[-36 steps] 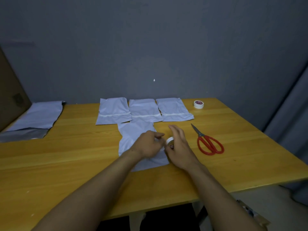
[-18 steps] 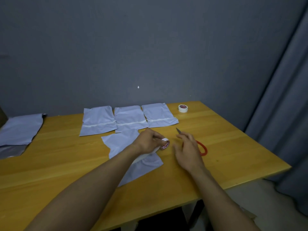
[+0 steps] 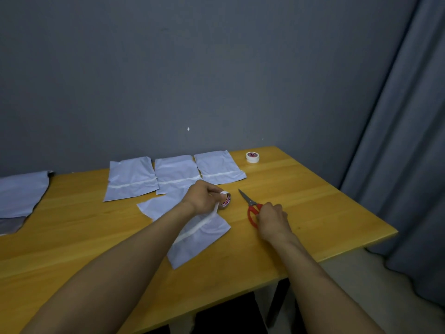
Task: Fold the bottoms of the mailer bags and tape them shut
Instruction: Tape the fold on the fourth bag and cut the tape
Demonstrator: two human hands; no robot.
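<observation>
A pale mailer bag (image 3: 199, 239) lies askew on the wooden table (image 3: 313, 201) under my left forearm. My left hand (image 3: 204, 197) grips a white tape roll (image 3: 225, 200) just above the bag, and a strip of tape (image 3: 195, 229) runs from the roll down across the bag. My right hand (image 3: 272, 219) closes on the red handles of the scissors (image 3: 251, 208), whose blades point away to the upper left. Three folded, taped bags (image 3: 175, 174) lie in a row behind.
A second tape roll (image 3: 252, 157) sits near the table's far right corner. A stack of flat bags (image 3: 21, 194) lies at the left edge. A grey wall stands behind the table and a grey curtain (image 3: 404, 165) hangs at right.
My right hand left the tape roll, moved right and took hold of the scissors. My left hand kept the roll and a strip of tape now stretches over the bag, which has turned askew.
</observation>
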